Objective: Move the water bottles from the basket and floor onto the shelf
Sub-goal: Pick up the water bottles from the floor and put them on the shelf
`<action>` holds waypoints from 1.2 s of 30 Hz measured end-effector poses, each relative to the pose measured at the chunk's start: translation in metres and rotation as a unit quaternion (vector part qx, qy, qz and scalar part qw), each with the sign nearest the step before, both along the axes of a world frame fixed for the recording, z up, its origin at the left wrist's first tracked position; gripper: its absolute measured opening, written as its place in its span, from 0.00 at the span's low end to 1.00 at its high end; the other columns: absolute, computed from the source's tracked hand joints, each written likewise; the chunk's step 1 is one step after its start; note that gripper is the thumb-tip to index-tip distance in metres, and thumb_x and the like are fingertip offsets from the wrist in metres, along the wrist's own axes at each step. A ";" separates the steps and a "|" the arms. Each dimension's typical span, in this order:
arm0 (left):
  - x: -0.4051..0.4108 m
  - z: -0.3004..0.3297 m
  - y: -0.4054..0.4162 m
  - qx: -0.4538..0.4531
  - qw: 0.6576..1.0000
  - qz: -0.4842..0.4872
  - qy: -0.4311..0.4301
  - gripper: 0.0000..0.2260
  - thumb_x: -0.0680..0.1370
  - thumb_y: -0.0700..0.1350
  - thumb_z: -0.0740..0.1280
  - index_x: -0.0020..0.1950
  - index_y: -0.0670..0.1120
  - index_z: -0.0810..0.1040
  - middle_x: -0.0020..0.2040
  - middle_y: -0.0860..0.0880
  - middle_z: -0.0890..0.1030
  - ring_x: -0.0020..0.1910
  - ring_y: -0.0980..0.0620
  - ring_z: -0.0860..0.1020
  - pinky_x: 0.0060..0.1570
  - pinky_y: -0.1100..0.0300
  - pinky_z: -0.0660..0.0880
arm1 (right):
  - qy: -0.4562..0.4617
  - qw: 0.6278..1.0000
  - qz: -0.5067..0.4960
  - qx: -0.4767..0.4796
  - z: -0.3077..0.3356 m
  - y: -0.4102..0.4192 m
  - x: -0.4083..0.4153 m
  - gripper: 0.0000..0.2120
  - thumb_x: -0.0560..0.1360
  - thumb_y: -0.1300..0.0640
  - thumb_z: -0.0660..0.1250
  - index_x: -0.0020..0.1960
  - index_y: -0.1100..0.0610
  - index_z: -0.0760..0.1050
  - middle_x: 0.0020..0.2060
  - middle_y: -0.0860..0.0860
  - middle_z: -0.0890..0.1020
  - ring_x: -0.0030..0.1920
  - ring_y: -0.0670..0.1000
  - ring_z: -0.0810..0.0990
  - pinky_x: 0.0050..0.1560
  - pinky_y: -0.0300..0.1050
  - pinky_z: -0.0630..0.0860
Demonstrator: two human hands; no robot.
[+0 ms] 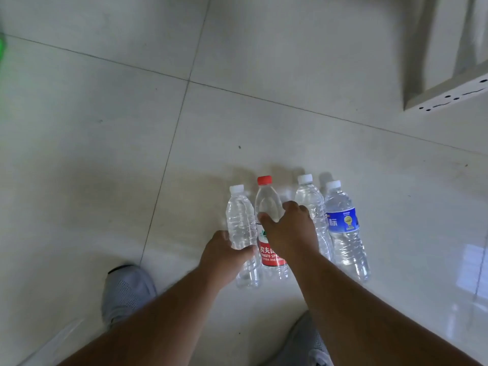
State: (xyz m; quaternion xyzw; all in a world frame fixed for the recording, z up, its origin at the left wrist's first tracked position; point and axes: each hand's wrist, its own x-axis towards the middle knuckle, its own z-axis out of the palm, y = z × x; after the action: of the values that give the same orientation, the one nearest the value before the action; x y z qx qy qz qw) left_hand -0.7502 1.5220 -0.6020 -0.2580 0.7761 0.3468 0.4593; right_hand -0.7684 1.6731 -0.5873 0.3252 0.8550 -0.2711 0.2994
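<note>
A blurred green patch (2, 46) showed at the far left edge; what it was could not be told. The floor (105, 154) was pale glossy tile with thin dark seams. Low on the left stood a grey shoe (126, 289), and a second grey shoe (309, 342) sat partly under the right forearm.

Four water bottles stood upright in a row on the floor, close together, caps toward the top of the view, so each long axis ran vertical to the tile. The leftmost, an unlabelled bottle (240, 220) with a white cap, was held by the left hand (224, 254), whose fingers curled round its lower body from the left. Just beside it, touching or nearly so, stood the red-capped bottle (266, 199) with a red and white label. The right hand (290, 231) wrapped round its middle, thumb on the near left side and fingers curled over the right side, covering part of the label. Next came a clear bottle (311, 199) with a white cap, partly hidden behind that hand. At the right end stood the blue-labelled bottle (343, 228), white-capped, untouched by either hand.

Well apart, at the upper right, the white shelf (449, 93) showed a pale edge strip with dark holes.
</note>
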 end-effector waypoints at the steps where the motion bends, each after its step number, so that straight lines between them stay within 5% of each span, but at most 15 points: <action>1: 0.001 -0.003 0.000 0.005 1.000 0.002 0.008 0.24 0.67 0.56 0.78 0.57 0.49 0.75 0.50 0.53 0.81 0.43 0.59 0.79 0.36 0.66 0.71 | -0.012 1.000 -0.016 -0.022 -0.005 -0.001 -0.004 0.28 0.72 0.39 0.67 0.63 0.56 0.72 0.53 0.53 0.79 0.51 0.54 0.80 0.51 0.49 0.78; 4: 0.001 -0.013 -0.002 0.014 1.000 0.012 0.016 0.21 0.66 0.55 0.79 0.54 0.49 0.78 0.48 0.52 0.83 0.45 0.54 0.82 0.40 0.62 0.75 | -0.044 0.994 -0.049 -0.084 -0.021 -0.003 -0.010 0.27 0.71 0.38 0.69 0.60 0.56 0.74 0.47 0.51 0.81 0.41 0.50 0.80 0.37 0.43 0.75; 6: 0.001 -0.019 -0.006 0.031 0.999 0.017 0.016 0.16 0.66 0.52 0.79 0.51 0.52 0.81 0.45 0.53 0.85 0.44 0.56 0.83 0.44 0.60 0.78 | -0.044 0.994 -0.041 -0.094 -0.029 -0.001 -0.010 0.27 0.70 0.37 0.70 0.58 0.56 0.75 0.46 0.52 0.82 0.41 0.52 0.81 0.36 0.42 0.74; 9: 0.001 -0.017 -0.013 0.050 0.998 0.013 0.025 0.13 0.67 0.50 0.78 0.49 0.53 0.82 0.43 0.55 0.86 0.39 0.64 0.82 0.35 0.70 0.74 | -0.028 0.994 -0.031 -0.096 -0.031 0.006 -0.006 0.24 0.69 0.38 0.71 0.55 0.54 0.77 0.41 0.49 0.82 0.39 0.49 0.81 0.35 0.42 0.74; 16: -0.022 0.057 -0.030 0.052 0.996 -0.009 0.072 0.16 0.67 0.52 0.77 0.51 0.52 0.77 0.45 0.56 0.83 0.42 0.59 0.80 0.36 0.65 0.73 | 0.029 0.992 -0.024 -0.120 0.046 0.005 -0.022 0.17 0.71 0.38 0.70 0.50 0.50 0.76 0.38 0.43 0.80 0.37 0.42 0.78 0.30 0.36 0.66; 19: -0.041 0.130 -0.041 0.053 0.992 -0.009 0.113 0.15 0.67 0.53 0.77 0.48 0.53 0.76 0.43 0.58 0.82 0.41 0.61 0.80 0.35 0.66 0.71 | 0.054 0.990 0.006 -0.129 0.127 0.002 -0.047 0.14 0.71 0.39 0.70 0.45 0.47 0.72 0.36 0.42 0.78 0.35 0.41 0.77 0.29 0.34 0.66; 23: -0.075 0.259 -0.055 0.073 0.985 0.017 0.158 0.15 0.66 0.55 0.76 0.47 0.55 0.77 0.42 0.60 0.83 0.40 0.64 0.80 0.36 0.69 0.72 | 0.085 0.986 0.029 -0.143 0.268 -0.003 -0.092 0.17 0.72 0.40 0.71 0.55 0.48 0.73 0.44 0.42 0.80 0.41 0.44 0.79 0.33 0.36 0.70; 27: -0.108 0.416 -0.081 0.104 0.970 0.033 0.218 0.12 0.67 0.53 0.77 0.44 0.56 0.76 0.41 0.69 0.81 0.38 0.70 0.78 0.32 0.77 0.69 | 0.150 0.977 0.039 -0.144 0.436 -0.019 -0.128 0.17 0.72 0.40 0.72 0.54 0.45 0.71 0.42 0.39 0.79 0.41 0.39 0.78 0.34 0.34 0.69; 36: -0.134 0.742 -0.150 0.150 0.917 0.083 0.360 0.18 0.68 0.45 0.78 0.56 0.51 0.79 0.47 0.54 0.85 0.45 0.59 0.83 0.45 0.65 0.77 | 0.329 0.918 0.087 -0.202 0.777 -0.091 -0.148 0.20 0.70 0.38 0.73 0.57 0.45 0.75 0.48 0.40 0.83 0.47 0.35 0.80 0.42 0.34 0.73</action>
State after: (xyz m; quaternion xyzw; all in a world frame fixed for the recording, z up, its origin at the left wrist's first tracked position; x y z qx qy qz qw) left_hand -0.8845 1.3725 0.1399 -0.1071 0.8035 0.5655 0.1523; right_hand -0.9160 1.5823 0.1897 0.0745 0.8571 -0.5030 0.0825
